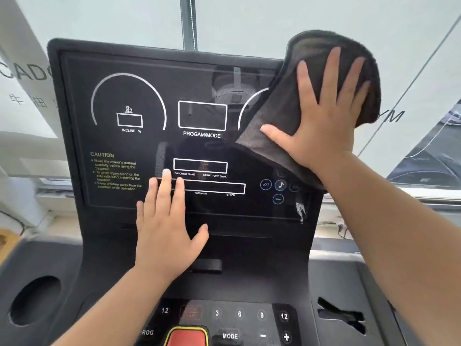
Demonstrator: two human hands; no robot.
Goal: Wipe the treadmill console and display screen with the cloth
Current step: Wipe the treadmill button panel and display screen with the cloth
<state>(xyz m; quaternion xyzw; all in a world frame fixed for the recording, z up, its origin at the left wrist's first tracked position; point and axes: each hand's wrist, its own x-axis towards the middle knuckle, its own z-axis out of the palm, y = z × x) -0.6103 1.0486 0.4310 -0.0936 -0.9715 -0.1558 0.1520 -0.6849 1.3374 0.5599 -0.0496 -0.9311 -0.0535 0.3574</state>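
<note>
Head view: right hand (pixel 321 116), open, flattens the soft, limp cloth (pixel 282 116) onto the slick display screen (pixel 149 146); left hand (pixel 167 228), open, braces.

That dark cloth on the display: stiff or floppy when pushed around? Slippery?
Probably floppy: the cloth drapes over the display screen's top right corner and folds under the right hand. Likely light, since a flat palm alone pins it. Its nap looks fuzzy, so it may glide on the glossy panel yet bunch at its edges.
</note>
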